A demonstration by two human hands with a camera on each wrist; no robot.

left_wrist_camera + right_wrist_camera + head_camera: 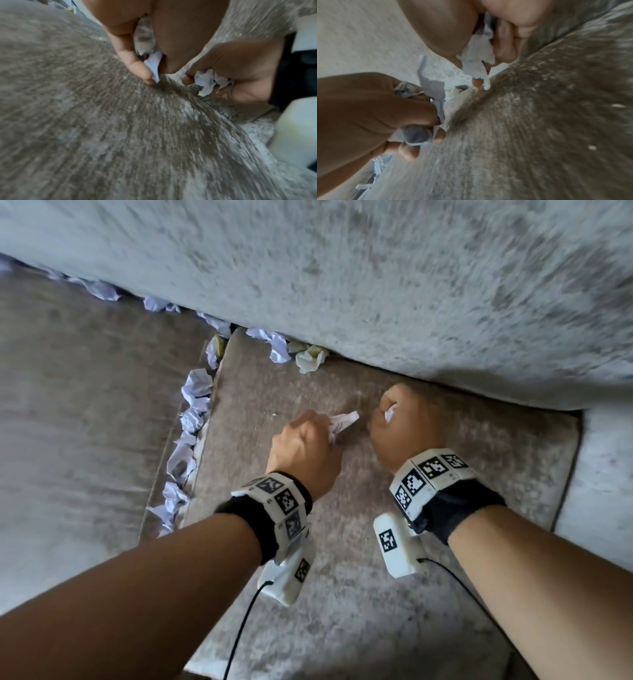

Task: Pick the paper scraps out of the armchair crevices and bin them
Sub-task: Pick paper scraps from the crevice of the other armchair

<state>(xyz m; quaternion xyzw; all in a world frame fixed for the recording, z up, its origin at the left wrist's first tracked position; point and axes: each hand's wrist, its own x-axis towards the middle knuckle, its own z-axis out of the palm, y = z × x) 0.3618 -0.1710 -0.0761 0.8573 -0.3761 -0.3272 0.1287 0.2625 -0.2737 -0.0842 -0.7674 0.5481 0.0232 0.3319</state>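
Observation:
Both my hands hover close together over the grey-brown seat cushion (428, 525). My left hand (323, 428) grips a crumpled white paper scrap (344, 420) that sticks out to the right; this paper scrap (435, 90) also shows in that fist in the right wrist view. My right hand (387, 416) is a fist round a small white scrap (390, 413), seen hanging from the fingers as a torn white scrap (476, 59). Several more crumpled scraps (193, 412) fill the crevice left of the cushion, and others (279, 345) lie along the back crevice.
The pale backrest (376, 275) rises behind the hands. A second seat surface (85, 405) lies to the left of the scrap-filled gap. A pale armrest (603, 474) borders the cushion on the right. No bin is in view. Cables trail from both wrist cameras.

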